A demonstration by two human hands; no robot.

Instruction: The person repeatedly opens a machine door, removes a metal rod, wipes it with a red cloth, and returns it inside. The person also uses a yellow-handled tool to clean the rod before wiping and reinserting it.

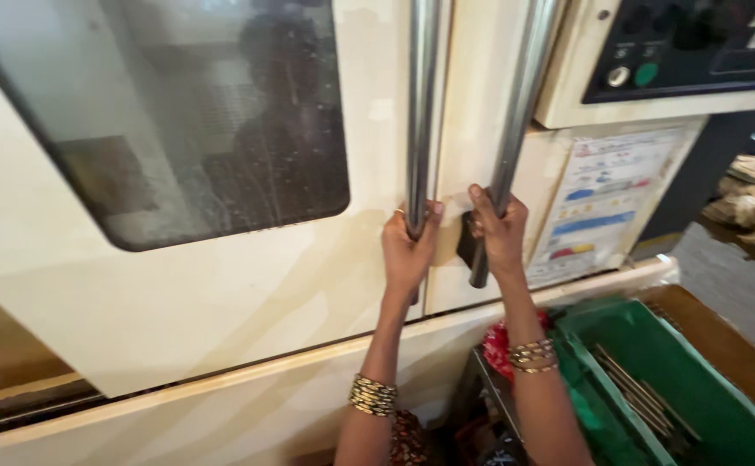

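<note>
Plainly, the left hand (407,250) is clenched on the left door bar (421,112) and the right hand (498,229) on the right door bar (520,112), at 12 o'clock of the green bin (653,380); fingers between the two bars could get pinched if the doors (222,293) slide together.

Probably a machine workshop: cream enclosed machine (222,293), button control panel (688,43), green crate (723,423) of metal rods (645,397).

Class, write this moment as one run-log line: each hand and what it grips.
left hand: shut on left door handle | right hand: shut on right door handle | doors: meet | green crate: lower right
</note>
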